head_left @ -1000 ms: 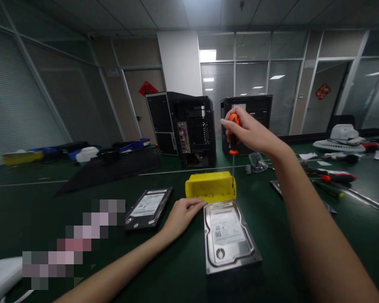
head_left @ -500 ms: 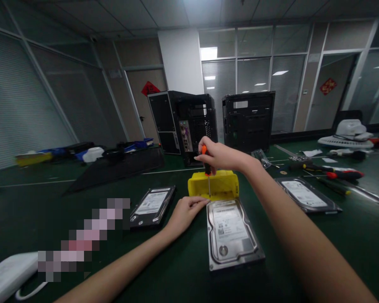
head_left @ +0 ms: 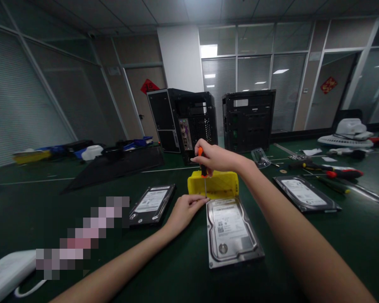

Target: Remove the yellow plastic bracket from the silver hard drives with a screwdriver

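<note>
Glass partitions [head_left: 254,73] and a white pillar [head_left: 179,59] stand behind a dark green surface [head_left: 173,273], with two black computer cases [head_left: 249,122] upright toward its back. Near the front, a silver hard drive [head_left: 230,229] lies label up, its far end just before a yellow bin [head_left: 224,187]. The person's right hand [head_left: 215,156] is wrapped around the handle of an orange-and-black screwdriver [head_left: 203,168], which points almost straight down. Its tip meets the drive's far left corner area, beside the fingertips of the left hand [head_left: 187,211]. That hand's thumb and fingers are drawn close together; whether they pinch something small cannot be told. Two more drives lie apart, one at left [head_left: 153,204], one at right [head_left: 306,194], near some hand tools [head_left: 345,173].
</note>
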A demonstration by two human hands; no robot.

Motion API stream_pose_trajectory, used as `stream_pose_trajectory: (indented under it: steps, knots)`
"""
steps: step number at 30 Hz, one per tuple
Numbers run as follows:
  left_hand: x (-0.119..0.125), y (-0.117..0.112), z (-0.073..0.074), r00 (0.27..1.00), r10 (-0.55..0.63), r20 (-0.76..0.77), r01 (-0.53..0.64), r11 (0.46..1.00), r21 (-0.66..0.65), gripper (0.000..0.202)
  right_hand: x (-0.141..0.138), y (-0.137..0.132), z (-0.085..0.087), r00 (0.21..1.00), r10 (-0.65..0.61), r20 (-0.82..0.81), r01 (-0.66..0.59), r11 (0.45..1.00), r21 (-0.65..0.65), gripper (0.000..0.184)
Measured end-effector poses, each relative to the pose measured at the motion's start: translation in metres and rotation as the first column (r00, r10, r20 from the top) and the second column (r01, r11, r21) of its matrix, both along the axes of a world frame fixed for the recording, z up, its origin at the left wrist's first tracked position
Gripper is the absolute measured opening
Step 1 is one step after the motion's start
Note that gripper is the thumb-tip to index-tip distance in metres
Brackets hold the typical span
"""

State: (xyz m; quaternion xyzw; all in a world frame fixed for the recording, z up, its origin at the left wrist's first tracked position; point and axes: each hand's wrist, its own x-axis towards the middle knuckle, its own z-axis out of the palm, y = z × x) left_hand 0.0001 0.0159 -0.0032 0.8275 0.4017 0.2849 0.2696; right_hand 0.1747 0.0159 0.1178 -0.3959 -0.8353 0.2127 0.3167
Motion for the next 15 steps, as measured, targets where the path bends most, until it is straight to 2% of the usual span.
stream_pose_trajectory:
  steps: [7, 15]
  knots:
    - [-0.0006, 0.0004, 0.0002, 1.0, 0.001, 0.03, 0.0, 0.999, -0.033, 0.031, 0.0002, 0.0012, -0.0007, 1.0, 0.0, 0.016, -0.001, 0.999, 0.033, 0.016]
    - [0.0003, -0.0006, 0.0012, 1.0, -0.006, 0.028, 0.006, 1.0, -0.01, 0.031, -0.0044, 0.005, -0.0044, 1.0, 0.005, 0.01, -0.005, 0.997, 0.08, 0.017]
